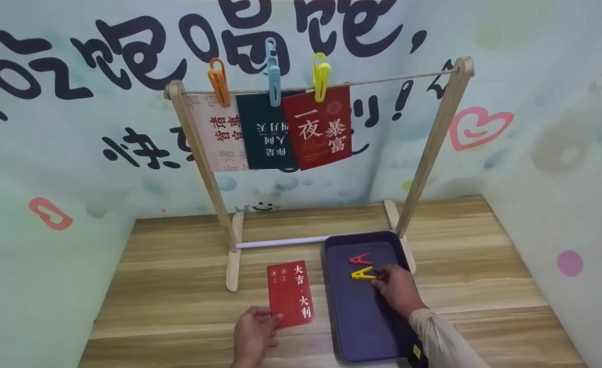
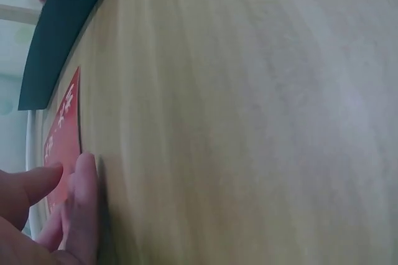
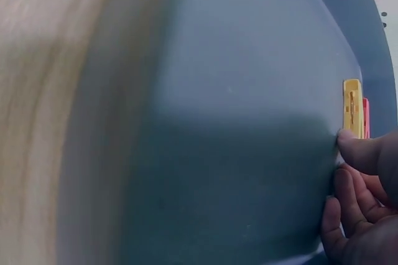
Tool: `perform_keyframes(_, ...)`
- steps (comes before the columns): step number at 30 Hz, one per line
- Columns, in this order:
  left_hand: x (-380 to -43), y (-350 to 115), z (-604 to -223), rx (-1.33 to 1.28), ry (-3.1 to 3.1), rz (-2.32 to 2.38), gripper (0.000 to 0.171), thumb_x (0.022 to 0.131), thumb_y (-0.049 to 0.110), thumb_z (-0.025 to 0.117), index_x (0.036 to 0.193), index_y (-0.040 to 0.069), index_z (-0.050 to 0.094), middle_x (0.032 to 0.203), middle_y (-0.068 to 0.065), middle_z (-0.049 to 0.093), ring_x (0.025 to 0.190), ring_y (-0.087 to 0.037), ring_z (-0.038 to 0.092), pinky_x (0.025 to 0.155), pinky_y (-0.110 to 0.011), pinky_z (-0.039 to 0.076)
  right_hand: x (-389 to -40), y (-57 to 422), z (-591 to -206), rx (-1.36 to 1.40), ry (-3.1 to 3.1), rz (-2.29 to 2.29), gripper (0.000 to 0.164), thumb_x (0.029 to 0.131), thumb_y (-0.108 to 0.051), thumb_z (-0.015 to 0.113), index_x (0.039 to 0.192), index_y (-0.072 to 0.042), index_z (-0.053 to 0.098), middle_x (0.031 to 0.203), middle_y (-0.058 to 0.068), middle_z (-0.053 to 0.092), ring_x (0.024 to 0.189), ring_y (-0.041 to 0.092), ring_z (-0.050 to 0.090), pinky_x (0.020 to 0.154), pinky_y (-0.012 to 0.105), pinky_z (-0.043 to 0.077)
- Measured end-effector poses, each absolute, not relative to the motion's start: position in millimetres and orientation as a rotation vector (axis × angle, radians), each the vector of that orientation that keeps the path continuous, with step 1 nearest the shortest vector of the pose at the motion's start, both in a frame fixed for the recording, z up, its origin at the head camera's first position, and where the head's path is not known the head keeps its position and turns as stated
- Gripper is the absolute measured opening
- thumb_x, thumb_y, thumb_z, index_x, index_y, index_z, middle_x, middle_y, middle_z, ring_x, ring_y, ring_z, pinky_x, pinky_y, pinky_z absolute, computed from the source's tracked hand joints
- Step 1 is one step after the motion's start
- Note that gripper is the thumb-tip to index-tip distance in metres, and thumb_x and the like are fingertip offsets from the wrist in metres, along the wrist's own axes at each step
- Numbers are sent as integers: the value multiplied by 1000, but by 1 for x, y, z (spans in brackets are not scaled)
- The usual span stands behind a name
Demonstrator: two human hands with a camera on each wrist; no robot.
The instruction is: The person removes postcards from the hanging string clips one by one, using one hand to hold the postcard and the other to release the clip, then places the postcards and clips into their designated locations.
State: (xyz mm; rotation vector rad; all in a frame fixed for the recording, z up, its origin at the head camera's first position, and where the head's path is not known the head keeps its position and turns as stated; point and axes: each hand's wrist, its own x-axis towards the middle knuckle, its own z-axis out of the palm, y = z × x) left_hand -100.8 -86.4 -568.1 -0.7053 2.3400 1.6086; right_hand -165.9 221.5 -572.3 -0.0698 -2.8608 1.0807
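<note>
A red card (image 1: 288, 294) with white characters is pinched at its lower left corner by my left hand (image 1: 254, 332), low over the wooden table. In the left wrist view the thumb (image 2: 43, 181) lies on the card's face, the fingers behind its edge. My right hand (image 1: 398, 289) reaches into a dark tray (image 1: 370, 332) and pinches the handle end of a yellow clothespin (image 1: 362, 273). Just behind it lies a red clothespin (image 1: 360, 259). The right wrist view shows the thumb on the yellow clothespin's end, with the red one partly hidden.
A wooden rack (image 1: 436, 148) stands behind, with a string (image 1: 398, 79) across its top. From it hang a pink card (image 1: 224, 138), a dark green card (image 1: 265, 133) and a red card (image 1: 326, 135), under orange, blue and yellow clips. The tray touches the rack's right foot.
</note>
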Motion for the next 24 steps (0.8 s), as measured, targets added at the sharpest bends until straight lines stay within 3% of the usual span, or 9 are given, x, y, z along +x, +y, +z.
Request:
perform_keyframes(9, -101, -92, -560, -559, 2335, 1530, 43, 77, 20, 73, 108, -3, 53, 76, -8, 64, 55, -14, 63, 48, -30, 55, -158, 221, -565, -99, -2896, 1091, 22, 69, -3, 76, 89, 1, 67, 72, 6, 64, 69, 17, 59, 63, 30, 49)
perform_keyframes(18, -102, -96, -542, -451, 2429, 1463, 43, 80, 24, 70, 109, -2, 53, 84, -10, 65, 53, -16, 61, 45, -29, 53, -151, 217, -553, 7, -2999, 889, 19, 66, -4, 77, 78, -5, 62, 69, 1, 57, 66, 14, 52, 60, 31, 46)
perform_keyframes(24, -116, -96, -514, -325, 2607, 1389, 39, 79, 25, 71, 105, -1, 59, 92, -13, 66, 82, -21, 63, 69, -32, 53, -149, 213, -530, 84, -2969, 764, 21, 68, -9, 77, 83, -6, 63, 77, 3, 57, 72, 20, 57, 67, 40, 50)
